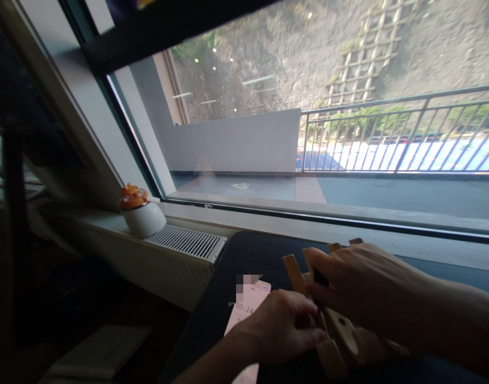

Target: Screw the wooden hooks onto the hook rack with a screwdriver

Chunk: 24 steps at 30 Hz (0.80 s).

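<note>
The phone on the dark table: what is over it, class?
The left hand and forearm cross over the phone, hiding its middle. Digits 00:24 show above, a pale strip below; whether the arm touches it cannot be told.

1. The tabletop (240,256) is dark, with a rounded far left corner.
2. On it lies a phone (247,313), lit screen upward, reading 00:24, partly covered.
3. Right of the phone are wooden pieces (294,274), partly hidden; whether all touch the surface cannot be told.
</note>
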Motion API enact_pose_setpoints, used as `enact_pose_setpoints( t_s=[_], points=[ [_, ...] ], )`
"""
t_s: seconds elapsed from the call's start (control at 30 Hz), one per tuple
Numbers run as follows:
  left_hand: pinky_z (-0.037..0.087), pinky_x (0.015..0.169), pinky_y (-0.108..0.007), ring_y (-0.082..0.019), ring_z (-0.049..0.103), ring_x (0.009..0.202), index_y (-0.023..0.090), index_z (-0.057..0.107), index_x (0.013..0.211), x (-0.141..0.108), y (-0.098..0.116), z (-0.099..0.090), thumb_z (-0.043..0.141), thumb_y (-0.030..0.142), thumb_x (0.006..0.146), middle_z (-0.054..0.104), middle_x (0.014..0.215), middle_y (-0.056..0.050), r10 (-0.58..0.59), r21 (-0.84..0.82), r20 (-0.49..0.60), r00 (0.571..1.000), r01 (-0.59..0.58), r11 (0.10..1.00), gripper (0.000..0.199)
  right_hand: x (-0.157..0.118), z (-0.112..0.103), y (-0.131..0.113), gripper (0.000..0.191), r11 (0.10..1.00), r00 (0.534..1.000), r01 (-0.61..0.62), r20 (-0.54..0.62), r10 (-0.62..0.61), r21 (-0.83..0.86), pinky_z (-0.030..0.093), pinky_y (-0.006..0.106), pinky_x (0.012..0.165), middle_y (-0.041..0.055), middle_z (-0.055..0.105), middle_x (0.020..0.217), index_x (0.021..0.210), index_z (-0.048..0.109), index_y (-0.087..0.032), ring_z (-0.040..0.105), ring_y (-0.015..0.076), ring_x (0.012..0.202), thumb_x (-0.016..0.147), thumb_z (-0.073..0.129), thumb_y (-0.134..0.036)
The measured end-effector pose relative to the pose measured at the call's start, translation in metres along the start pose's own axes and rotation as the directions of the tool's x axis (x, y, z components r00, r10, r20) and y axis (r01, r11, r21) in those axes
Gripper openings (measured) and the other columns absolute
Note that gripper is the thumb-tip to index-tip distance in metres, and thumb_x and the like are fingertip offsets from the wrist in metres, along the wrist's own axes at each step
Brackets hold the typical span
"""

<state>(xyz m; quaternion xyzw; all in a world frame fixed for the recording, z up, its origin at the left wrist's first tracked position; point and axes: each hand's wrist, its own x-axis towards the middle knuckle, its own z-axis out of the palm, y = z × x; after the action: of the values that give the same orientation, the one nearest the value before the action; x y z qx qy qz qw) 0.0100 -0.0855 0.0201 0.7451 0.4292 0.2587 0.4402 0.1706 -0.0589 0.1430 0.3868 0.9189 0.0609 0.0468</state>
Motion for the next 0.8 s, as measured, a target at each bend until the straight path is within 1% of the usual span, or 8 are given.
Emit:
enact_pose_setpoints(
  t_s=[0.07, 0.13, 0.2, 0.27, 0.4, 0.53, 0.7, 0.8],
  points=[
    [0.04, 0.06, -0.02, -0.012, 0.055, 0.066, 0.016, 0.073, 0.085, 0.001, 0.0, 0.0, 0.068, 0.028, 0.078, 0.062, 0.072, 0.001, -0.005, -0.002, -0.004, 1.0, 0.005, 1.0, 0.015, -0.002, 0.002, 0.003, 0.014, 0.999, 1.0, -0.006, -0.018, 0.007, 0.053, 0.021, 0.03, 0.049, 0.0029, 0.068, 0.065, 0.081, 0.059, -0.021, 0.065, 0.0224, 0.056, 0.09, 0.054, -0.031],
    [0.04, 0.06, -0.02, -0.012, 0.055, 0.066, 0.016, 0.074, 0.087, 0.001, 0.001, 0.0, 0.068, 0.027, 0.078, 0.063, 0.073, 0.001, 0.01, -0.009, -0.004, 1.0, -0.011, 1.0, 0.016, -0.005, 0.005, 0.008, 0.011, 0.992, 0.997, 0.056, -0.067, -0.048, 0.11, 0.023, 0.029, 0.05, 0.0011, 0.067, 0.065, 0.082, 0.058, -0.022, 0.065, 0.0214, 0.058, 0.088, 0.057, -0.032],
    [0.04, 0.061, -0.021, -0.012, 0.055, 0.067, 0.016, 0.074, 0.091, 0.001, 0.001, -0.001, 0.068, 0.027, 0.079, 0.063, 0.075, 0.001, 0.029, -0.01, -0.005, 1.0, -0.029, 1.0, 0.018, -0.008, 0.008, 0.011, 0.005, 0.981, 0.987, 0.134, -0.105, -0.12, 0.139, 0.024, 0.028, 0.05, -0.0003, 0.067, 0.069, 0.083, 0.057, -0.023, 0.065, 0.0197, 0.06, 0.084, 0.06, -0.027],
    [0.04, 0.061, -0.021, -0.012, 0.055, 0.067, 0.016, 0.074, 0.092, 0.0, 0.001, -0.001, 0.068, 0.028, 0.079, 0.062, 0.075, 0.001, 0.029, -0.01, -0.004, 1.0, -0.029, 1.0, 0.019, -0.01, 0.008, 0.012, 0.005, 0.976, 0.981, 0.179, -0.096, -0.167, 0.127, 0.024, 0.027, 0.049, -0.0017, 0.066, 0.069, 0.083, 0.057, -0.024, 0.063, 0.0175, 0.057, 0.083, 0.06, -0.019],
    [0.039, 0.059, -0.02, -0.012, 0.055, 0.066, 0.016, 0.074, 0.09, -0.001, -0.001, 0.0, 0.068, 0.028, 0.078, 0.061, 0.073, 0.001, 0.019, -0.017, -0.006, 1.0, -0.019, 1.0, 0.017, -0.008, 0.005, 0.006, 0.009, 0.991, 0.991, 0.135, 0.01, -0.135, 0.013, 0.02, 0.027, 0.043, -0.0019, 0.062, 0.061, 0.082, 0.057, -0.022, 0.057, 0.0164, 0.045, 0.08, 0.065, -0.017],
    [0.041, 0.062, -0.021, -0.012, 0.056, 0.067, 0.016, 0.073, 0.087, -0.001, -0.002, 0.0, 0.067, 0.028, 0.079, 0.062, 0.075, 0.001, 0.03, -0.016, 0.004, 1.0, -0.03, 0.999, 0.015, -0.005, 0.007, 0.003, 0.007, 0.99, 0.99, 0.126, -0.059, -0.13, -0.066, 0.017, 0.028, 0.044, 0.0, 0.063, 0.061, 0.082, 0.06, -0.021, 0.058, 0.0191, 0.046, 0.082, 0.065, -0.024],
    [0.041, 0.063, -0.021, -0.012, 0.056, 0.067, 0.015, 0.072, 0.085, 0.0, -0.002, -0.001, 0.067, 0.028, 0.079, 0.062, 0.074, 0.001, 0.046, -0.023, 0.001, 0.999, -0.046, 0.999, 0.015, -0.006, 0.006, 0.005, 0.013, 0.998, 0.996, 0.051, -0.081, -0.047, 0.047, 0.019, 0.029, 0.047, 0.0004, 0.066, 0.063, 0.077, 0.061, -0.022, 0.06, 0.0182, 0.05, 0.089, 0.057, -0.027],
    [0.041, 0.063, -0.02, -0.011, 0.055, 0.067, 0.015, 0.073, 0.086, 0.0, -0.001, -0.002, 0.067, 0.028, 0.079, 0.062, 0.074, 0.001, 0.053, -0.015, -0.008, 0.999, -0.053, 0.998, 0.015, -0.008, 0.002, 0.007, 0.012, 0.992, 0.997, 0.037, -0.078, -0.028, 0.121, 0.019, 0.028, 0.048, -0.0018, 0.065, 0.061, 0.075, 0.059, -0.024, 0.057, 0.0166, 0.05, 0.087, 0.057, -0.026]
  ],
)
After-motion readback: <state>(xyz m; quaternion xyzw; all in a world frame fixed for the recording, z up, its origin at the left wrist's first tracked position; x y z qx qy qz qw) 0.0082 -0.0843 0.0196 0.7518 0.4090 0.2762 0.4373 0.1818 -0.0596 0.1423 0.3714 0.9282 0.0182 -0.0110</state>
